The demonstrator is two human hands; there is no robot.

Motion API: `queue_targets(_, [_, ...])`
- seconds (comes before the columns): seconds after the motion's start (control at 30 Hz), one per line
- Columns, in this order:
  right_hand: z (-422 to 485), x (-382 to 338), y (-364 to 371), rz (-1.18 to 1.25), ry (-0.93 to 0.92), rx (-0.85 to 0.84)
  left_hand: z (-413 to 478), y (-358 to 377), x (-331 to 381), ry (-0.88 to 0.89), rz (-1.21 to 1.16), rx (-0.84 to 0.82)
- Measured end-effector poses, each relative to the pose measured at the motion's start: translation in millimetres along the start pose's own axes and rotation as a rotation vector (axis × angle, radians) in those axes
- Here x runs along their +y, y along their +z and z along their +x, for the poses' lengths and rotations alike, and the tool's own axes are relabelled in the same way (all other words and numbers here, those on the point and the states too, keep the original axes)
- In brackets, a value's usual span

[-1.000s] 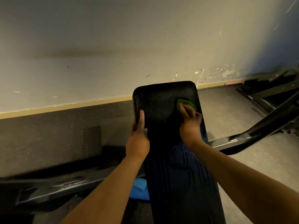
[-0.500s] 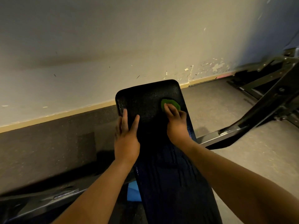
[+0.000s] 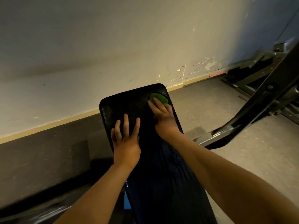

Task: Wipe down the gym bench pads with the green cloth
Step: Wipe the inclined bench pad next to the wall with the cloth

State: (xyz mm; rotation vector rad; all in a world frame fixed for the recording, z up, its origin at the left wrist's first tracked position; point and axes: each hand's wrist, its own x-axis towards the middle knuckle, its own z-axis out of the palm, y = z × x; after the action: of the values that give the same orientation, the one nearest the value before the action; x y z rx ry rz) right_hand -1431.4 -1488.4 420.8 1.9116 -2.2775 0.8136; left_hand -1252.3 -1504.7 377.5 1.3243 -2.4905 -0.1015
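A long black bench pad point(image 3: 129, 101) runs from the bottom of the view up to a rounded far end near the wall. Its nearer part glistens with wet streaks. The green cloth point(image 3: 159, 97) lies bunched near the pad's far right corner, and my right hand point(image 3: 163, 117) presses down on it with the fingers over its near edge. My left hand point(image 3: 125, 139) lies flat on the pad's left side, fingers spread, holding nothing.
A pale wall point(image 3: 113, 46) with chipped paint stands just beyond the pad's end. A dark metal frame point(image 3: 252, 113) of gym equipment slants across the right. A blue object point(image 3: 127, 202) shows under the pad's left edge. Grey floor lies on both sides.
My left hand has gone from gripping the pad's left edge to lying flat on top with fingers spread. My right hand has pushed the cloth closer to the pad's far right corner.
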Motion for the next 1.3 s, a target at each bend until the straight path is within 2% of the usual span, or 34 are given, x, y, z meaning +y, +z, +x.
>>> queue_targets(0.07, [-14,17,10,-0.012,0.078,-0.009,0,0,0,-0.022,-0.020,-0.014])
queue_targets(0.2, [-60,22,24,0.175,0.362,0.167,2,-6,9,-0.071,-0.031,-0.031])
queue_targets(0.3, [-72,23,21,0.255,0.393,0.201,6,-15,19,-0.125,-0.036,-0.036])
queue_targets(0.43, [-25,41,9,0.282,0.409,0.183,27,-23,43,0.063,0.039,-0.099])
queue_targets(0.57, [26,43,-2,0.587,0.466,0.203,33,-6,67,0.074,0.062,-0.187])
queue_targets(0.73, [-26,60,3,0.547,0.658,0.118,25,9,69,0.075,0.031,-0.204])
queue_targets(0.87, [-79,68,10,0.667,0.901,0.103,25,13,67,0.095,0.021,-0.165])
queue_targets(0.97, [-77,57,2,0.733,0.842,0.139,24,15,66,0.096,0.023,-0.151])
queue_targets(1.1, [-26,43,-17,0.646,0.608,0.120,25,19,67,0.097,0.031,-0.123])
queue_targets(1.2, [-6,40,-9,0.591,0.533,0.136,24,21,66,0.090,0.047,-0.115])
queue_targets(1.3, [-29,44,14,0.450,0.513,0.189,25,21,64,0.081,0.036,-0.112])
